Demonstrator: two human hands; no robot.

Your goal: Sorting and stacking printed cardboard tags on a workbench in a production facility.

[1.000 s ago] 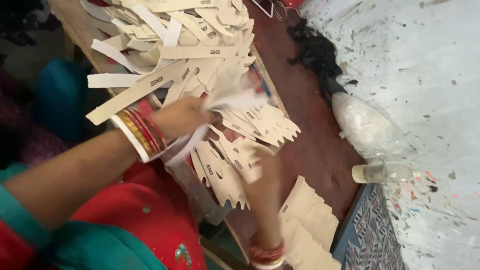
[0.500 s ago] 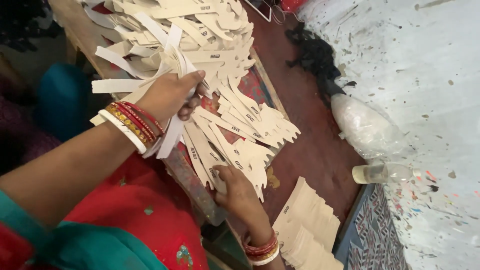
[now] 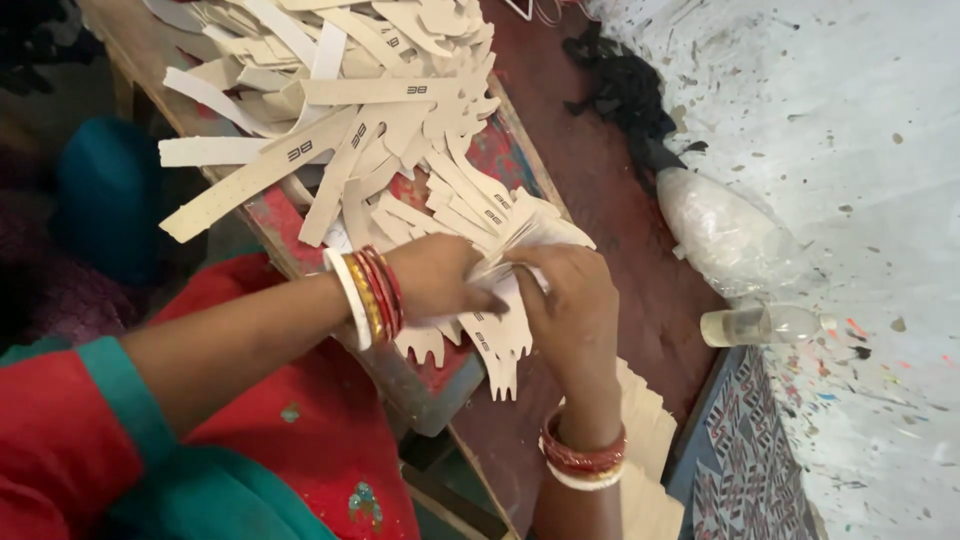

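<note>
On a worn wooden bench (image 3: pixel 300 245) with peeling red paint, a heap of beige card cutouts (image 3: pixel 370 100) is lying loose, long strips sticking out over its edge. Left hand (image 3: pixel 440 280) and right hand (image 3: pixel 570 300) are meeting at the bench's near end, both closing around a fanned bundle of cutouts (image 3: pixel 495 345), its pronged ends hanging down below the fingers. Beside the bench, dark reddish floor (image 3: pixel 610 220) is running along a pale, paint-flecked wall (image 3: pixel 830 130). A clear plastic bottle (image 3: pixel 765 325) is lying at its foot, near a lumpy plastic bag (image 3: pixel 720 235) and a black heap (image 3: pixel 625 95).
</note>
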